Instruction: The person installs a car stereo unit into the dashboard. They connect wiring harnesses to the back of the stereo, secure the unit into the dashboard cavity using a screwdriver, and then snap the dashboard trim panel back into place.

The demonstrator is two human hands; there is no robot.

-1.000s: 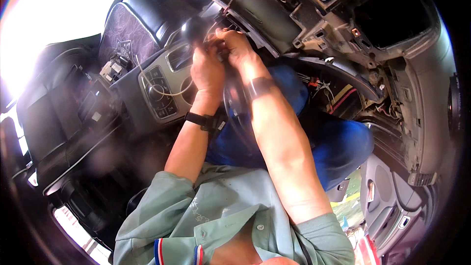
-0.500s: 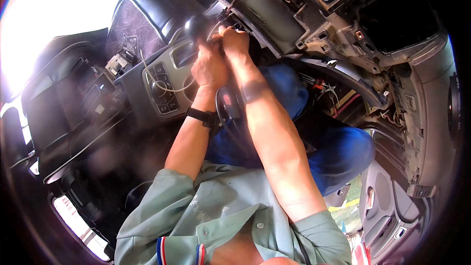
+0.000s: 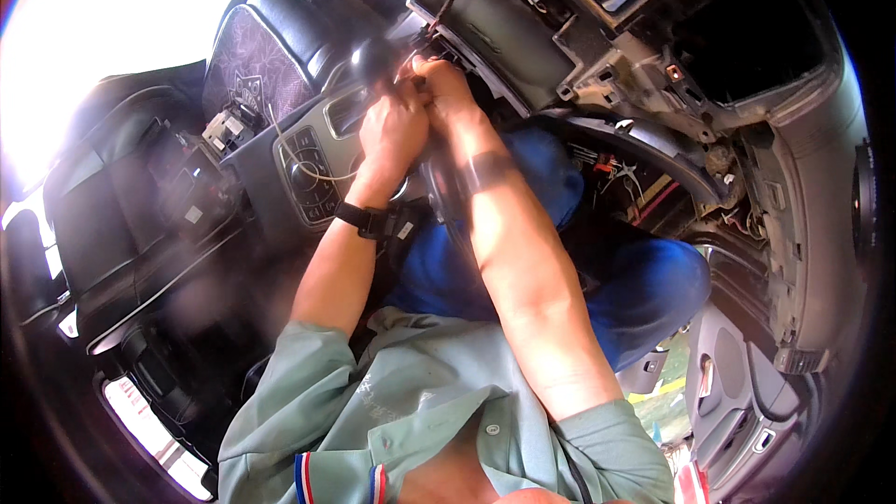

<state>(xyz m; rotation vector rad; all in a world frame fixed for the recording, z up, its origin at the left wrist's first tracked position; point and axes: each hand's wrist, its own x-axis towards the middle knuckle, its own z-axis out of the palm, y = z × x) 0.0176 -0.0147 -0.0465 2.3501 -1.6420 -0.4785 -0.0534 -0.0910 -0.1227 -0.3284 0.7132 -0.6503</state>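
My left hand [image 3: 394, 129] and my right hand [image 3: 446, 89] meet just right of the round black gear knob [image 3: 371, 62]. Both have their fingers curled closed, fingertips almost touching. A small dark piece [image 3: 419, 84] shows between them, too hidden to name. The thin pale cable [image 3: 303, 166] curves over the centre console's button panel [image 3: 303, 173] and passes out of sight by my left wrist. Between my forearms hangs a blurred black looped item [image 3: 441, 189], whose kind I cannot make out.
A stripped dashboard [image 3: 644, 93] with an open cavity [image 3: 756, 42] stands at the right. Pliers and other tools [image 3: 616, 173] lie beyond my knee [image 3: 653, 285]. A small connector block [image 3: 224, 131] sits left of the console, by the seat [image 3: 257, 61]. An open door [image 3: 737, 401] is at lower right.
My left forearm has swung outward to the left, and its wrist has turned. The black looped item has shifted between my arms. My right hand has dropped slightly.
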